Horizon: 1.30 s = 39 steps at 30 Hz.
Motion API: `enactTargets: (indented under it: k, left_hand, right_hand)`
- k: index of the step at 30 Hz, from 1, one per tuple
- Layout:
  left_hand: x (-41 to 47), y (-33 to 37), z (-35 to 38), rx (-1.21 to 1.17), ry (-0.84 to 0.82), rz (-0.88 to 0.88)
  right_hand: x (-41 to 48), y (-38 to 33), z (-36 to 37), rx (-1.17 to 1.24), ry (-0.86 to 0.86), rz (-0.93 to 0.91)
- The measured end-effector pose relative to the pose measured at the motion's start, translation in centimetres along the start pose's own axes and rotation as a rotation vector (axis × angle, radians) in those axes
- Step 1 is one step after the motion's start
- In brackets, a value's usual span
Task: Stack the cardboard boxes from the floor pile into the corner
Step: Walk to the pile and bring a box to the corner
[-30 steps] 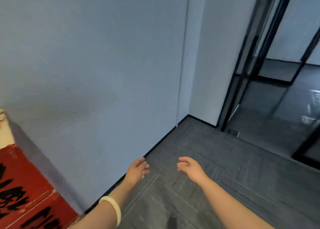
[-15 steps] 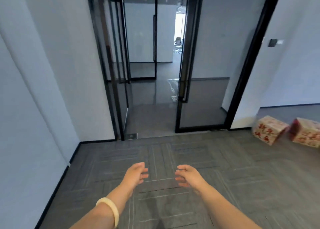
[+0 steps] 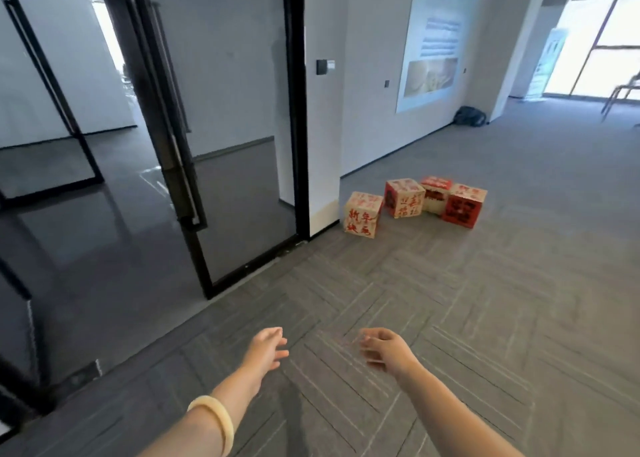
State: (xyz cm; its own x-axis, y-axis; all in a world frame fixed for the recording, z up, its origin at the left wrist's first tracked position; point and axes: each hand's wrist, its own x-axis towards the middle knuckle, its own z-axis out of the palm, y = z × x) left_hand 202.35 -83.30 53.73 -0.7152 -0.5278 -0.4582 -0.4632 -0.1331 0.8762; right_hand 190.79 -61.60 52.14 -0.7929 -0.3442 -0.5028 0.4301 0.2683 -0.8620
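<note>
Your left hand (image 3: pixel 266 349) hangs loose-fingered and empty; your right hand (image 3: pixel 382 351), beside it, curls slackly around nothing. The four cardboard boxes (image 3: pixel 405 198) sit on the floor well ahead and to the right of both hands. Walk up and take the nearest cream box (image 3: pixel 363 214) by opposite sides. All look closed, their contents unseen.

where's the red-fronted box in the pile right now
Head view, upper right of centre: the red-fronted box is the rightmost of the four on the carpet, directly right of the red-topped box and out from the white wall.
</note>
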Motion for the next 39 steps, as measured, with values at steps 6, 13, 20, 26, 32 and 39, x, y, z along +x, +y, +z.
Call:
enactTargets:
  k: [6, 13, 20, 26, 32, 39]
  left_hand:
    - [8.8, 5.8, 9.2, 0.01, -0.088, 0.023]
    - [18.8, 12.3, 17.6, -0.007, -0.076, -0.015]
    - [31.2, 17.5, 21.9, -0.002, -0.077, -0.078]
    - [45.4, 23.4, 25.8, 0.011, -0.158, -0.066]
    - [57.8, 31.3, 28.9, 0.073, -0.213, -0.055]
    - [71.2, 36.0, 35.1, 0.122, -0.248, -0.093]
  right_hand:
    - [9.1, -3.7, -7.8, 0.06, 0.083, 0.01]
    - [20.6, -9.7, -16.1, 0.06, 0.114, 0.015]
    - [31.3, -13.8, -18.9, 0.041, 0.142, 0.062]
    - [44.0, -19.3, -20.1, 0.099, 0.222, 0.093]
    - [54.5, -25.4, -21.3, 0.158, 0.279, 0.121]
    - [68.7, -28.9, -26.2, 0.19, 0.33, 0.197]
